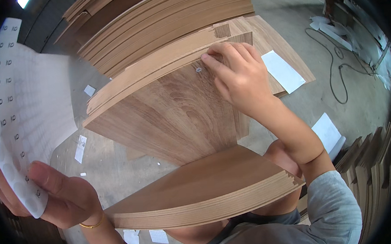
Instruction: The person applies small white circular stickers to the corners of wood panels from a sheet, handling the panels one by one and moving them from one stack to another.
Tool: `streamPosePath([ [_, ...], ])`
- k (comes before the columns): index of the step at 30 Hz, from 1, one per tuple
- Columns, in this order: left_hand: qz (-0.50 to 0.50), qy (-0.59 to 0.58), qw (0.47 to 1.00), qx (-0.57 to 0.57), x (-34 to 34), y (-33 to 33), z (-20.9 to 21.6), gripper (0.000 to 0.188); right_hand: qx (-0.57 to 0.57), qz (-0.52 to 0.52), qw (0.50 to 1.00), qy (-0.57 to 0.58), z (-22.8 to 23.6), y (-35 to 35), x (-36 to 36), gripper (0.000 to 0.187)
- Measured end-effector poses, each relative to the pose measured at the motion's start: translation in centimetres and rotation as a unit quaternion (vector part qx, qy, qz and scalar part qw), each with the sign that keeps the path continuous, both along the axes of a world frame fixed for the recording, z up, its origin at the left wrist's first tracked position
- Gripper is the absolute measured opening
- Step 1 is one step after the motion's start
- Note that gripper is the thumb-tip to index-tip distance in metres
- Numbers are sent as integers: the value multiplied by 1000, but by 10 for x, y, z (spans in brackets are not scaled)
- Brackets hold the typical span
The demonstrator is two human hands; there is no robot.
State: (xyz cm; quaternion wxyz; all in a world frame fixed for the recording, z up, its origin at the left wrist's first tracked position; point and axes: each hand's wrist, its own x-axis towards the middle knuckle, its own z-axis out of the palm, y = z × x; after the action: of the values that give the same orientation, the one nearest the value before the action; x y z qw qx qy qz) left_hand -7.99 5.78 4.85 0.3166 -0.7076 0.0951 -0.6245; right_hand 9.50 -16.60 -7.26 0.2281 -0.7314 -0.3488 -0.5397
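At the left, my left hand point(67, 194) grips a white sheet of round stickers point(5, 90), with its thumb on the near side and the fingers behind. The sheet stands up and curves, with two columns of printed marks along its edge. My right hand point(242, 73) is at the top edge of an upright wood-grain panel point(171, 105), fingers curled and drawn together; whatever they may pinch is too small to make out. Just below its fingertips, a small round sticker point(198, 69) sits on the panel's face. A stack of brown boards point(210, 202) lies across my lap.
Behind the panel rises a large stack of boards point(170, 19). White paper point(285, 72) lies on a board at the right. A cable point(344, 82) loops over the floor, where paper scraps point(80, 148) are scattered. More boards point(371, 168) stand at the lower right.
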Motion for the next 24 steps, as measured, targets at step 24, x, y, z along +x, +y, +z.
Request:
streamPosePath([
  [24,-326,415,750,-399,28,-41,-13,26,69,355,923,-132,90,39,-44,19],
])
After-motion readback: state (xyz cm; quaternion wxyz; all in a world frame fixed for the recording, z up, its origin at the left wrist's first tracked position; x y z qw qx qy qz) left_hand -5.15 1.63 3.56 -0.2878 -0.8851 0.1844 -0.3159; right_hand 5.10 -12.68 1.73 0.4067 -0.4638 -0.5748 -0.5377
